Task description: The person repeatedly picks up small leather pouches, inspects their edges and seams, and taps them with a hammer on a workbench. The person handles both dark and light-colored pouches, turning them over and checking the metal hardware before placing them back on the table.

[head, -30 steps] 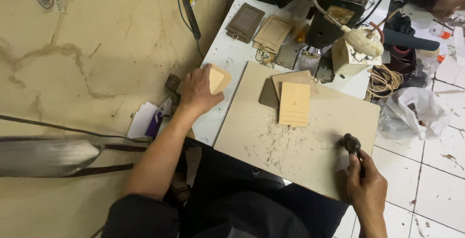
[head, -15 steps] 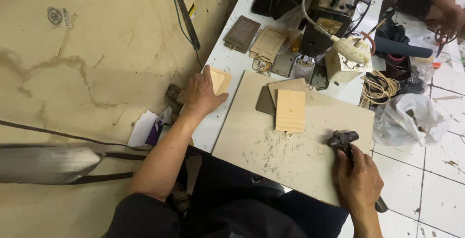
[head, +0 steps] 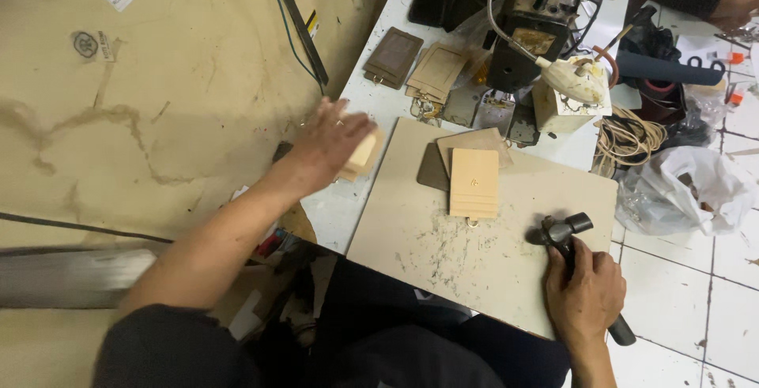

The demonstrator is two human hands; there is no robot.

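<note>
Our left hand [head: 332,143] grips tan leather pieces [head: 365,155] at the board's [head: 490,269] 9 o'clock; right hand [head: 585,293] clamps hammer [head: 565,234] at 3. Loose grip could drop pieces off the desk [head: 348,206].

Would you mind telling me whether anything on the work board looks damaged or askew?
The board is scuffed and speckled with dark marks near its middle. The tan leather pieces lie in a loosely fanned, uneven stack.

Tan leather pieces [head: 473,183], seemingly black hammer [head: 563,231].
</note>
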